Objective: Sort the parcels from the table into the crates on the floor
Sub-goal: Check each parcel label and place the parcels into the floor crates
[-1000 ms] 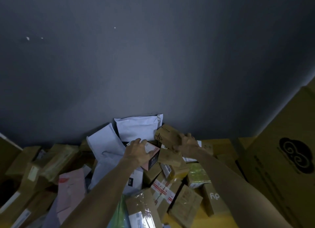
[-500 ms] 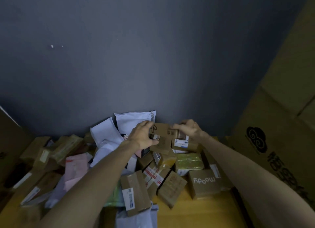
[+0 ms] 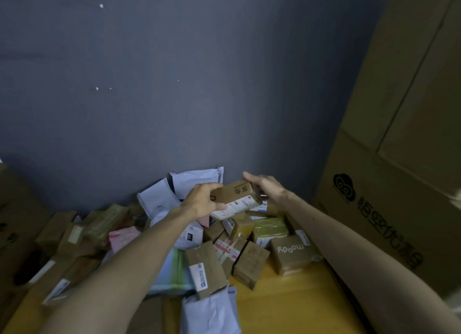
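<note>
Dim blue-grey wall [image 3: 174,84] backs a yellow wooden table [image 3: 287,306] heaped with parcels [image 3: 224,251]. Both hands hold one small brown cardboard box with a white label [image 3: 237,196] just above the heap. The left hand [image 3: 200,202] has its fingers [image 3: 210,186] curled round the left end, and the right hand [image 3: 268,190] clasps the right end. I'd guess the label is tilted up to be read before choosing a crate. Below the fingers lie taped brown boxes [image 3: 252,261], and behind them white plastic mailers [image 3: 197,179]. Right of the right fingers stands a tall printed cardboard carton [image 3: 399,171]. No crate shows.
</note>
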